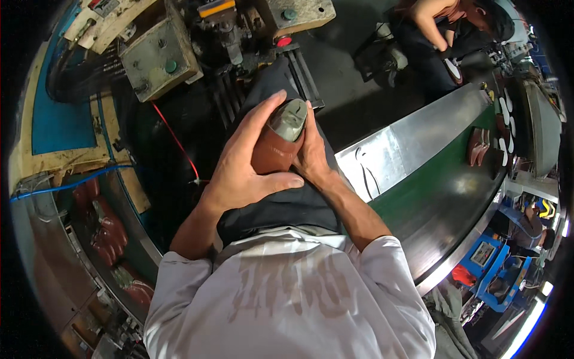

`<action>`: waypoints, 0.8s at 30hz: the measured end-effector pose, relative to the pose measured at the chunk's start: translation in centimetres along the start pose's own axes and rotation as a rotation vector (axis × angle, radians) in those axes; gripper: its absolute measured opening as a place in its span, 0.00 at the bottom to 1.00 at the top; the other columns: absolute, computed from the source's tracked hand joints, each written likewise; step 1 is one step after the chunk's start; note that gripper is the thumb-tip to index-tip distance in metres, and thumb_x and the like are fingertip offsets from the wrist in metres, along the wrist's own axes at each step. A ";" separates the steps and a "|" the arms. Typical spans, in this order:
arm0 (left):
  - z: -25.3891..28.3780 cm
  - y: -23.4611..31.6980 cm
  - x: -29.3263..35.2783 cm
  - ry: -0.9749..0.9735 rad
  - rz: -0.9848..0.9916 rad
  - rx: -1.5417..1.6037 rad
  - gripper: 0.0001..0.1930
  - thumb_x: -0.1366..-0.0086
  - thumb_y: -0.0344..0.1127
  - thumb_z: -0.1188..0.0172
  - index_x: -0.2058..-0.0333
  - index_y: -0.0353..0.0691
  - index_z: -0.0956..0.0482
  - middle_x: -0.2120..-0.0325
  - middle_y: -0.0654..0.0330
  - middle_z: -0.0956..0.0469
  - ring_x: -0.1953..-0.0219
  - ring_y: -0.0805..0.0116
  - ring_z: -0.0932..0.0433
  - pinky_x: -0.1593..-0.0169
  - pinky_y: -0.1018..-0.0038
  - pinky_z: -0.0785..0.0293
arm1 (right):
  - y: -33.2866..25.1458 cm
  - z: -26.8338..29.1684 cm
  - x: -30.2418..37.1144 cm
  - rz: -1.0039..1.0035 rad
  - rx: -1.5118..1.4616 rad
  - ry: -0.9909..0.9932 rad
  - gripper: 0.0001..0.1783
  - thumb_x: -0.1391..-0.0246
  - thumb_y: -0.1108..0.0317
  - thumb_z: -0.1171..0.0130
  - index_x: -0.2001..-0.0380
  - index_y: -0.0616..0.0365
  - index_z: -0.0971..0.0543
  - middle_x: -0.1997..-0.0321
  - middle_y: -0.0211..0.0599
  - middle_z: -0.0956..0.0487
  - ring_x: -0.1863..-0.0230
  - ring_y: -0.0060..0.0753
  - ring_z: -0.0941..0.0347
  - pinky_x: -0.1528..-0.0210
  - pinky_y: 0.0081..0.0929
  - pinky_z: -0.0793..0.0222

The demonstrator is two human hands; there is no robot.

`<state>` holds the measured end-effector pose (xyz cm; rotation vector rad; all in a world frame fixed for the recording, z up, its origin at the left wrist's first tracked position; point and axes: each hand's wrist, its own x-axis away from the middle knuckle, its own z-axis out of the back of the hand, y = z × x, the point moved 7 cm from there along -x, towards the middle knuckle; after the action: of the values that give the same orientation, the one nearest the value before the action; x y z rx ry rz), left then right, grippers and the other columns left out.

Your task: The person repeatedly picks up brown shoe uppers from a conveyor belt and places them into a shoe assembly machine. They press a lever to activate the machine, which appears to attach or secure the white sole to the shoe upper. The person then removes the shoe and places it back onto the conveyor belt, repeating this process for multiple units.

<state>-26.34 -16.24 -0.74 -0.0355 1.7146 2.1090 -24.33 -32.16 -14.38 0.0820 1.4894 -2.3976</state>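
Between my hands, over my lap, is a brown shoe upper (276,154) fitted on a grey-green shoe last (289,121), whose top end points up and away from me. My left hand (242,164) supports its left side, fingers along the last and thumb stretched across the near side. On the right side, my right hand (312,152) presses against the upper, with part of its fingers hidden behind it. The underside of the shoe cannot be seen.
A machine (230,42) with grey control boxes (160,63) stands ahead. On the right runs a green conveyor belt (430,191) with a metal edge, carrying brown shoes (478,146) and pale soles (505,110). More brown shoes (107,233) lie at left. A seated person (445,36) is at upper right.
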 end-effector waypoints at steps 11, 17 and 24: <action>-0.6 0.0 0.0 -0.021 -0.094 -0.087 0.38 0.53 0.22 0.29 0.39 0.35 0.26 0.38 0.46 0.24 0.29 0.48 0.28 0.26 0.55 0.35 | 1.0 -0.8 0.6 0.056 -0.011 -0.028 0.62 0.49 0.75 0.25 0.20 0.65 0.55 0.27 0.60 0.30 0.29 0.66 0.32 0.28 0.50 0.33; -0.7 0.3 -0.6 -0.015 -0.115 -0.106 0.35 0.54 0.22 0.27 0.43 0.36 0.25 0.41 0.49 0.22 0.34 0.49 0.25 0.30 0.57 0.30 | 1.5 -1.0 0.6 0.031 -0.029 -0.039 0.63 0.51 0.77 0.26 0.19 0.65 0.56 0.27 0.61 0.30 0.30 0.67 0.31 0.29 0.51 0.33; -0.8 0.7 -1.4 -0.009 -0.144 -0.112 0.34 0.55 0.21 0.27 0.45 0.36 0.24 0.45 0.50 0.21 0.38 0.48 0.22 0.33 0.59 0.27 | 1.8 -1.2 0.5 0.037 -0.098 -0.004 0.62 0.49 0.77 0.26 0.19 0.64 0.55 0.29 0.61 0.29 0.32 0.66 0.29 0.30 0.50 0.31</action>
<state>-25.47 -17.58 0.14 -0.1768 1.5384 2.0927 -24.44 -32.00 -16.56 0.0821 1.5863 -2.2906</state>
